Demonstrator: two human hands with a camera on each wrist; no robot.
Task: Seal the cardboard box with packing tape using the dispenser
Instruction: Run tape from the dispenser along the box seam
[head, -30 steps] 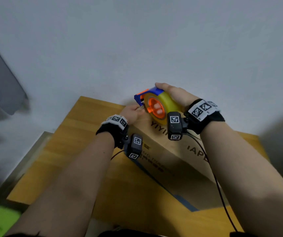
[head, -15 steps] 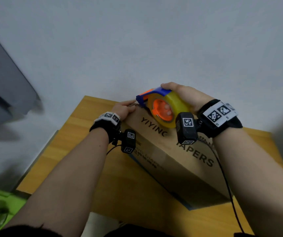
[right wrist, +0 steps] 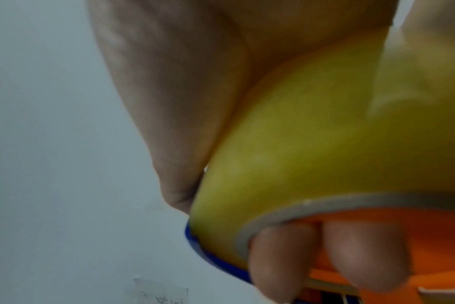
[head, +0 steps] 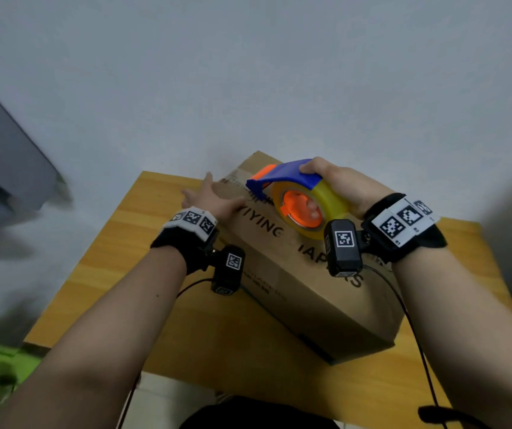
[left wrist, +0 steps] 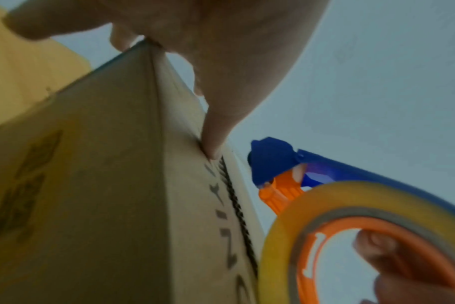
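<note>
A brown cardboard box (head: 316,292) with dark lettering lies on the wooden table (head: 118,252). My right hand (head: 338,187) grips the blue and orange tape dispenser (head: 291,196) with its yellow tape roll (right wrist: 299,133), held over the box's far top; two fingertips (right wrist: 325,257) curl through the orange core. My left hand (head: 208,196) lies flat with straight fingers on the box's far left top edge, beside the dispenser's blue nose (left wrist: 270,160). In the left wrist view its thumb tip (left wrist: 213,144) presses on the box top (left wrist: 91,185).
A pale wall (head: 248,72) rises right behind the table. A grey object (head: 3,168) stands at the far left and something green (head: 3,360) lies low on the left. Black cables (head: 415,335) run from both wrist cameras across the box and table.
The left hand has opened out flat and slid farther along the box's top edge. The right hand has kept its grip on the dispenser, now a little farther over the box.
</note>
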